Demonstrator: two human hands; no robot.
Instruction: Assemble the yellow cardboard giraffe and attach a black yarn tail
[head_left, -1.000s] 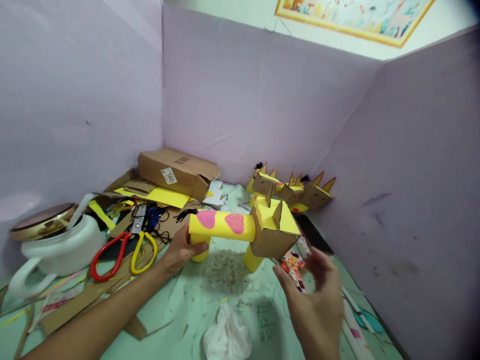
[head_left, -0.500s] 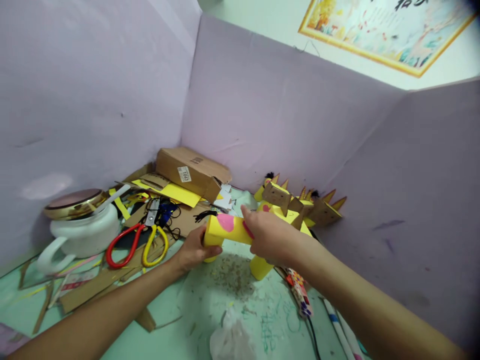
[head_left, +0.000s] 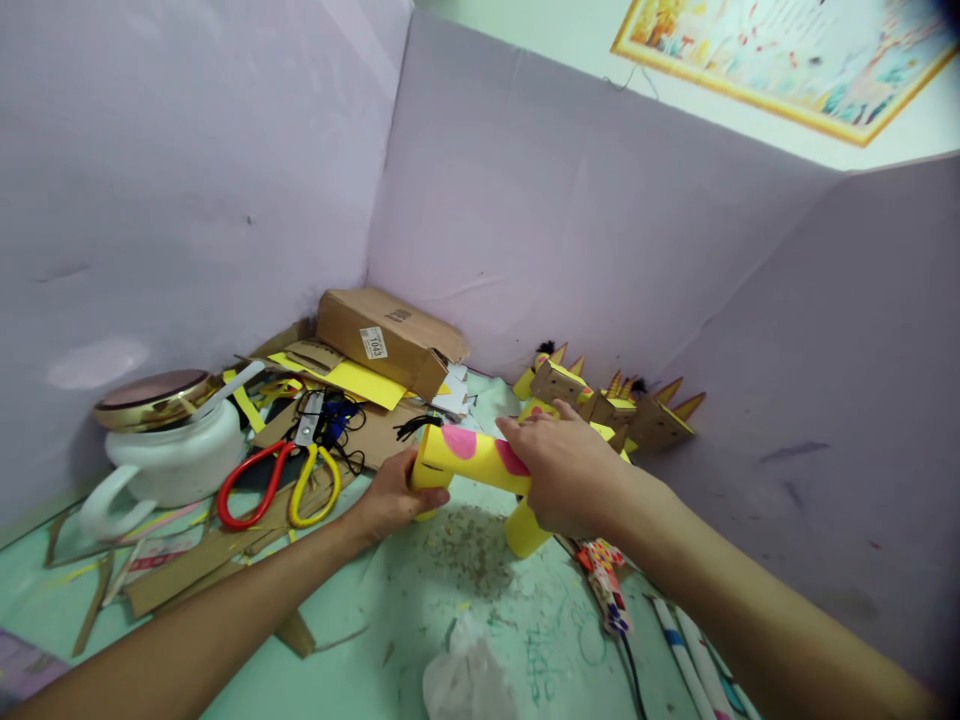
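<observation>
At the far left, a white kettle (head_left: 161, 460) with a gold lid; beside it, red-handled scissors (head_left: 251, 483) and yellow-handled scissors (head_left: 313, 480) lying on cardboard scraps (head_left: 202, 560); behind them, a brown cardboard box (head_left: 390, 338) with a label, against the lilac partition (head_left: 562, 230). Toward the middle, left hand (head_left: 391, 497) curled shut around the rear end of the yellow cardboard animal (head_left: 469, 458), thumb under the tube body, fingers wrapped at the back leg; the animal, with pink spots, held just above the green tabletop (head_left: 420, 610), over a patch of fine brown scraps (head_left: 465, 545). Further right, right hand (head_left: 564, 470) closed over the front of the body, covering the head and neck joint; only one front leg showing beneath. Behind, a row of finished cardboard animals (head_left: 622, 408) near the wall; lower right, a patterned pen (head_left: 607, 585) and a crumpled plastic bag (head_left: 465, 680). Judged as mid-assembly or adjustment, pressing head to body; next move likely calling for steady counter-pressure from both hands, with care not to crush the tube or knock the legs loose.
</observation>
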